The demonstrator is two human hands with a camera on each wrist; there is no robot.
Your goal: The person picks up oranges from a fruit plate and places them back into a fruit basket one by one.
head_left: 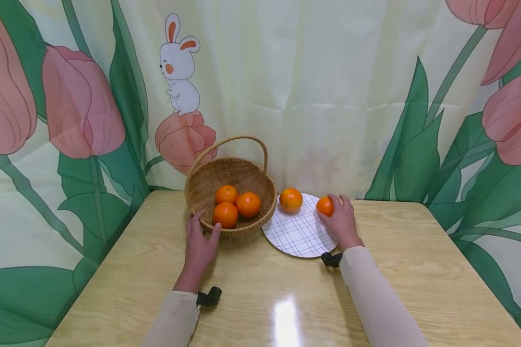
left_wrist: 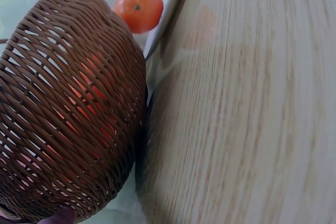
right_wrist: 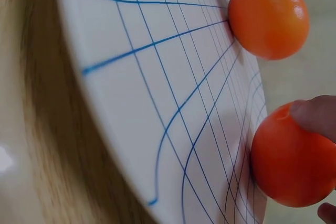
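A wicker basket (head_left: 232, 166) with a tall handle stands at the back of the table, several oranges (head_left: 226, 215) inside. My left hand (head_left: 201, 248) holds its front left rim, fingers at the side and thumb at the front; only a fingertip (left_wrist: 60, 216) shows in the left wrist view. To the basket's right lies a round white plate (head_left: 297, 236) with blue crossing lines. One orange (head_left: 291, 200) sits near its back edge. At the plate's right side, my right hand (head_left: 342, 221) grips another orange (right_wrist: 294, 156) between thumb and fingers.
The wooden table (head_left: 260, 299) reaches back to a curtain (head_left: 330, 96) printed with tulips and a rabbit. A black wrist mount (head_left: 209, 296) sits on the left wrist, another mount (head_left: 331, 259) on the right. The basket's right rim comes close to the plate.
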